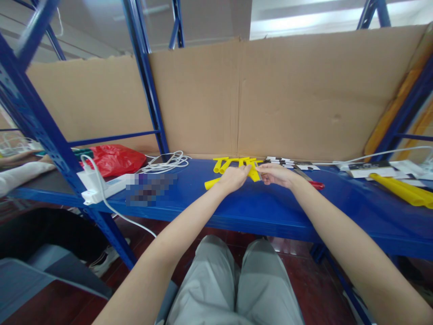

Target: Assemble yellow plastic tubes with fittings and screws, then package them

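Note:
My left hand [234, 178] is closed on a short yellow tube-like piece [254, 173] above the blue shelf. My right hand [276, 175] comes in from the other side, its fingers pinched together at the right edge of that piece. What lies between those right fingertips is too small to make out. Several similar yellow pieces [221, 165] lie in a row just behind my hands. Another yellow tube [212, 183] pokes out beside my left wrist, partly hidden by it. Right of my right hand lies a tool with a red handle [317, 185], partly covered by my forearm.
Small black-and-white cards [279, 160] lie behind my right hand. Long yellow tubes [402, 189] rest at the right end of the blue shelf [189, 198]. At left are a white power strip [111, 186], coiled white cable [172, 161] and a red bag [117, 160]. Cardboard [287, 95] stands behind.

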{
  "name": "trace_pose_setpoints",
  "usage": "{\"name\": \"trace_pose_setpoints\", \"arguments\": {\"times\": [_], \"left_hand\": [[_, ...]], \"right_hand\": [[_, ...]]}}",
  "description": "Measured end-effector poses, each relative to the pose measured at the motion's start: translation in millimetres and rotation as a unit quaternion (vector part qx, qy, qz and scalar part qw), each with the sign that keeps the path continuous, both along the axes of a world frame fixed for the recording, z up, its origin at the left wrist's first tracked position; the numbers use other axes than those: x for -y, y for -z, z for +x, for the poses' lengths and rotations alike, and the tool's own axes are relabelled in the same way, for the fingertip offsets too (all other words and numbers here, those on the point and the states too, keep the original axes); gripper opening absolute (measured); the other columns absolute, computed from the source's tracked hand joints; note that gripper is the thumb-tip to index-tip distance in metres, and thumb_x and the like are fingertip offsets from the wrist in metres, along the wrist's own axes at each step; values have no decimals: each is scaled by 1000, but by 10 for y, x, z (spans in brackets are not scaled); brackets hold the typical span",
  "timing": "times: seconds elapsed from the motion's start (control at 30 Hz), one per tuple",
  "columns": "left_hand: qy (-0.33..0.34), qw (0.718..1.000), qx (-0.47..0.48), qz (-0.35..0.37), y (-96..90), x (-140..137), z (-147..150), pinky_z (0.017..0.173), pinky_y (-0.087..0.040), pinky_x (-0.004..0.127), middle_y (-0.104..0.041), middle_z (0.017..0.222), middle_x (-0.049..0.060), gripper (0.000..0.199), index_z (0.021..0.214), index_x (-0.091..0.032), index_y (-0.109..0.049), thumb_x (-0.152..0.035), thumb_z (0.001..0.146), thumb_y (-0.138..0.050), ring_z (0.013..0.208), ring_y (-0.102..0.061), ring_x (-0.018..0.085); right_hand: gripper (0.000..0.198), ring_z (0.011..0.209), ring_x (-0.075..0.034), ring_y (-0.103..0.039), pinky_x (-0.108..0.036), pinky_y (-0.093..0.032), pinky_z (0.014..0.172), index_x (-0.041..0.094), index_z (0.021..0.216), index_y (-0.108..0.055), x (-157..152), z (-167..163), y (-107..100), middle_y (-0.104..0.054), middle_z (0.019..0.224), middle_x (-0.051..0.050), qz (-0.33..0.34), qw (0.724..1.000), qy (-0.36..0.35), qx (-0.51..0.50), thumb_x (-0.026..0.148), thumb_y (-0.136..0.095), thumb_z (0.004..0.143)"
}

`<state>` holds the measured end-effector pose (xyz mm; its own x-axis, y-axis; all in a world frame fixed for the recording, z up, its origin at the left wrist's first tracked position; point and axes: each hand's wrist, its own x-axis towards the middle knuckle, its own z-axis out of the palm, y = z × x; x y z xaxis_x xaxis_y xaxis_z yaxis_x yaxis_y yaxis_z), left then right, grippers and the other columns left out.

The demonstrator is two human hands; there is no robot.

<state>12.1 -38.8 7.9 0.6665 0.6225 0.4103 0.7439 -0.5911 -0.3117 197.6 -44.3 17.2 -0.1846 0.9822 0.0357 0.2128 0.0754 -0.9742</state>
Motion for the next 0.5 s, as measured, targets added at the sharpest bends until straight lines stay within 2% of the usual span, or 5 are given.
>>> {"name": "trace_pose_setpoints", "arguments": {"times": [0.07, 0.13, 0.23, 0.33, 0.5], "left_hand": [[2, 1000, 8, 7, -5, 13, 11, 78, -56, 37, -67, 121, 19, 45, 140, -11, -48, -15, 96, -40, 95, -72, 26], [1, 1000, 21, 14, -2, 2, 12, 78, -56, 37, -68, 121, 18, 46, 140, -12, -49, -14, 95, -39, 96, -71, 25], [-4, 998, 52, 27, -1, -58, -19, 81, -55, 35, -68, 122, 16, 48, 140, -14, -48, -12, 92, -40, 99, -71, 24], [-3, 996, 79, 45, -10, -143, -77, 83, -55, 33, -66, 127, 15, 52, 141, -15, -47, -9, 89, -41, 106, -68, 22], [21, 994, 86, 64, -50, -219, -126, 83, -55, 29, -69, 123, 12, 53, 140, -15, -48, -9, 88, -42, 106, -68, 20]], "right_hand": [[20, 54, -10, -50, -23, -40, 52, 17, 74, -61, -62, 173, -17, -59, 64, -1, 30, 998, 47, 28, 33, -74, 75], [11, 64, -13, -56, -25, -45, 60, 17, 71, -61, -123, 396, -23, -64, 73, -5, 85, 970, 190, 124, 22, -64, 81], [12, 88, -23, -64, -35, -48, 79, 17, 75, -63, -181, 727, -2, -69, 87, -13, 137, 860, 366, 328, 8, -56, 79], [15, 101, -34, -64, -46, -47, 86, 15, 76, -65, -211, 941, 55, -69, 95, -19, 108, 840, 389, 363, 4, -55, 75], [13, 102, -42, -63, -62, -46, 85, 19, 70, -66, -275, 1054, 165, -69, 90, -16, 49, 839, 369, 397, 8, -62, 68]]}}
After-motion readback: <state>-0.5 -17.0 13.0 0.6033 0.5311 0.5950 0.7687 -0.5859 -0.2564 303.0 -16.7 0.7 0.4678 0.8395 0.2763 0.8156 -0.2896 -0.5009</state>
